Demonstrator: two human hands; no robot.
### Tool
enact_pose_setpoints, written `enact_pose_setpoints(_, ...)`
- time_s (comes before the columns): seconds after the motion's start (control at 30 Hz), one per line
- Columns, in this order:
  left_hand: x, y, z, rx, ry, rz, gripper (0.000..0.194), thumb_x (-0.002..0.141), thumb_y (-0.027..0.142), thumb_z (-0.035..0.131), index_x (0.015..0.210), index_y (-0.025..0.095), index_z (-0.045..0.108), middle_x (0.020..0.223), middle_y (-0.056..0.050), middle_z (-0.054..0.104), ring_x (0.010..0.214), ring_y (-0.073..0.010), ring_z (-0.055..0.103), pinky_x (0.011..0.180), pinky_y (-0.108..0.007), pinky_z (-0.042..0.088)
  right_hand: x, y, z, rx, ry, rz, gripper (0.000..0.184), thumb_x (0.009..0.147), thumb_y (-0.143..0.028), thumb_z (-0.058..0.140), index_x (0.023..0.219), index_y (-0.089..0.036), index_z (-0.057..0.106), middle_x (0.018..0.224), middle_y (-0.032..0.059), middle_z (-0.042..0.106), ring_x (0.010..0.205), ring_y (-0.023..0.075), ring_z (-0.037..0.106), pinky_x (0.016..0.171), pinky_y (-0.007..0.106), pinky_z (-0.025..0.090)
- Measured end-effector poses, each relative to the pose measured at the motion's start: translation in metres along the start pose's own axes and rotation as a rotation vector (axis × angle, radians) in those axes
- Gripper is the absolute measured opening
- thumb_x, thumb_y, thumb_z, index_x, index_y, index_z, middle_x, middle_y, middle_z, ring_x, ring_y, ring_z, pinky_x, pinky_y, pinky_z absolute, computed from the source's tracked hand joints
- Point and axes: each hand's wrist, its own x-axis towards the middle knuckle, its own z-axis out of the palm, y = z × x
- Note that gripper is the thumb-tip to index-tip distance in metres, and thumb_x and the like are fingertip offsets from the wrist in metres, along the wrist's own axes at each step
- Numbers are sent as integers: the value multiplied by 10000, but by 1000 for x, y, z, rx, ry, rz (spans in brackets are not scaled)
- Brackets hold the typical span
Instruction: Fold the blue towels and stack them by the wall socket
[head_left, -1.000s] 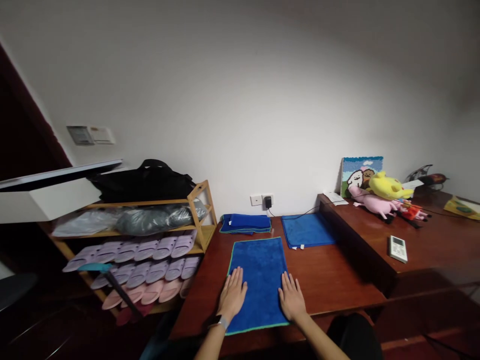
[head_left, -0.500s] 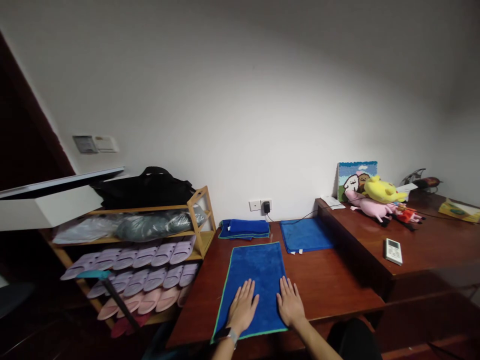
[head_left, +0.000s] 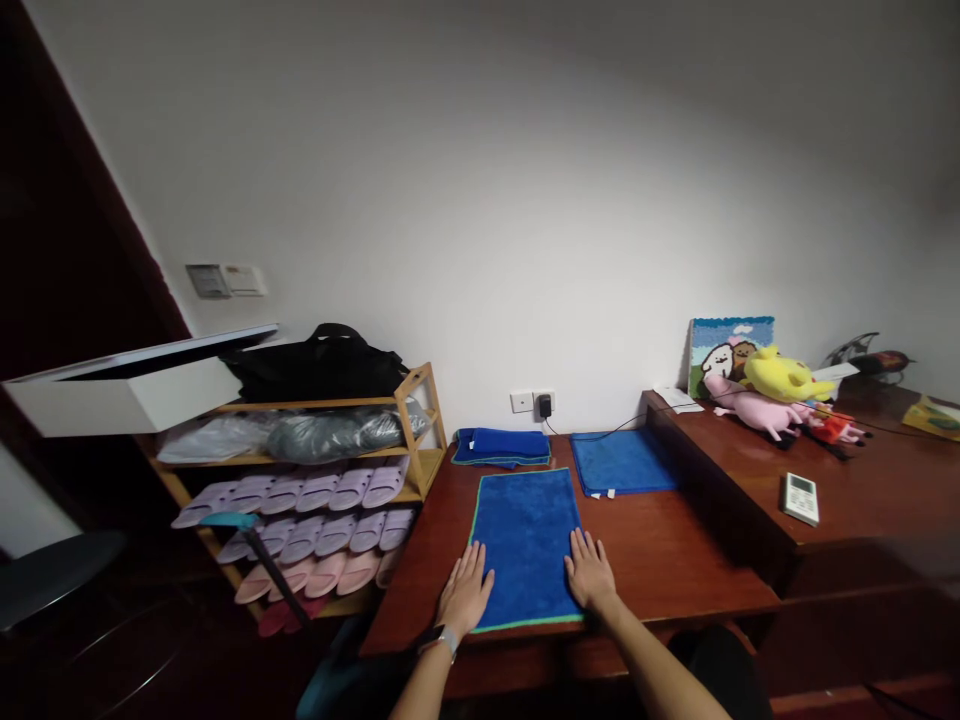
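A blue towel [head_left: 527, 545] with green edging lies spread flat on the reddish-brown wooden table [head_left: 660, 560]. My left hand [head_left: 466, 588] rests flat at the towel's left edge, fingers outstretched and pointing away from me; a watch [head_left: 442, 636] is on that wrist. Along the right edge lies my right hand [head_left: 590, 570], also flat with its fingers a little apart. Neither hand grips anything. Behind the spread towel sit a folded dark blue cloth bundle [head_left: 501, 445] at the back left and a flat folded blue towel [head_left: 624, 462] with white tags at the back right.
A wooden shoe rack [head_left: 420, 475] with several purple and pink slippers stands left, topped by a black bag [head_left: 322, 370]. On the higher right surface are plush toys [head_left: 784, 378] and a white remote [head_left: 801, 498]. A black plug [head_left: 544, 404] trails a cord.
My left hand has slid left to the towel's edge, whose left side now runs straighter. My right hand stays at the right edge. The view has shifted slightly.
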Motion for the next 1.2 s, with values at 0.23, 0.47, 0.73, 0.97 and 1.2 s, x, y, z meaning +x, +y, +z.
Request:
enact_pose_setpoints(0.23, -15, -17, 21, 10, 65, 15, 684, 1040, 520, 239, 1639, 198, 308, 1712, -70, 276, 1589, -236, 245, 1298, -482, 258, -29, 8, 24, 52, 64, -22, 661, 1050, -435, 219, 1640, -147, 287, 1709, 39, 218, 1599, 241, 177, 1306, 468, 160)
enact_pose_setpoints(0.47, -27, -24, 17, 31, 73, 34, 676, 1035, 504, 278, 1616, 172, 368, 1694, -74, 322, 1579, -249, 284, 1307, -484, 249, -50, 12, 28, 71, 91, -30, 686, 1057, -497, 230, 1632, -129, 302, 1700, 40, 209, 1592, 241, 198, 1316, 453, 165)
enact_pose_setpoints(0.73, 2, 108, 23, -115, 97, 338, 633, 1073, 483, 231, 1650, 226, 268, 1701, -65, 328, 1579, -246, 295, 1296, -498, 294, -49, 14, 32, 68, 127, -69, 665, 1065, -484, 212, 1627, -149, 331, 1695, 40, 240, 1590, 244, 198, 1315, 459, 178)
enact_pose_setpoints(0.97, -9, 123, 28, -90, 28, 261, 670, 1068, 555, 191, 1645, 224, 273, 1705, -77, 297, 1584, -261, 269, 1304, -520, 264, -53, 14, 24, 73, 98, -90, 654, 1066, -438, 185, 1632, -136, 308, 1697, 44, 228, 1593, 231, 193, 1315, 442, 164)
enact_pose_setpoints(1.2, -62, 3, 16, -6, 68, 50, 705, 1053, 595, 262, 1639, 204, 305, 1713, -48, 274, 1591, -252, 237, 1315, -478, 254, -52, 3, 25, 67, 94, -6, 639, 1038, -358, 239, 1629, -126, 315, 1698, 54, 237, 1591, 246, 208, 1307, 462, 176)
